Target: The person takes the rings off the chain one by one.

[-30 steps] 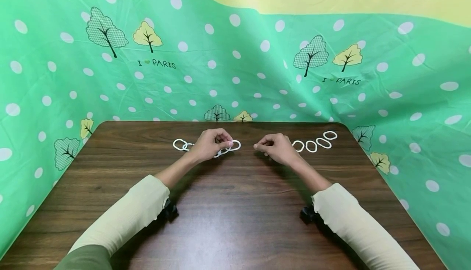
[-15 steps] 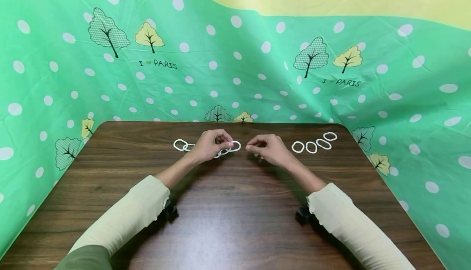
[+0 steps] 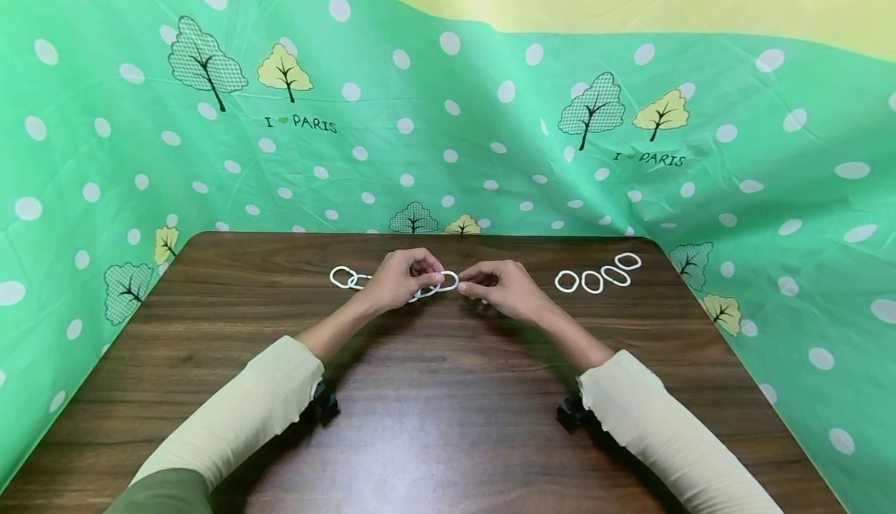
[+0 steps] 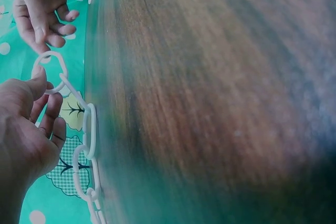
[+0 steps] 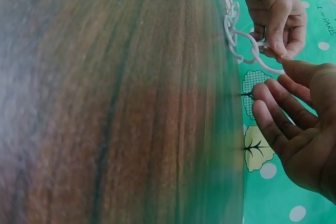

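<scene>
Chain (image 4: 94, 129) of white links is lying partly on the brown desk (image 3: 448, 389), and its right end looks lifted up. The left hand (image 3: 393, 281) is pinching the end link (image 4: 65, 65) of the chain between thumb and finger. The right hand (image 3: 505, 287) is sitting at the chain's right end, with its thumb and first finger at the far side of the end link. I cannot tell if this right grip is pinching the link or only touching it. Four loose links (image 3: 603, 281) are lying to the right of the chain, well apart from it. A green dotted cloth (image 3: 476, 141) is hanging behind the chain.

The step in hand seems to be both hands meeting at the end link. The next move looks to be asking for a firm little pinch from the right hand, with the left one holding the chain steady.

The head view is showing all the loose links, but the left hand is hiding the chain's middle there. The left wrist view is showing that middle, with links looping through each other.
</scene>
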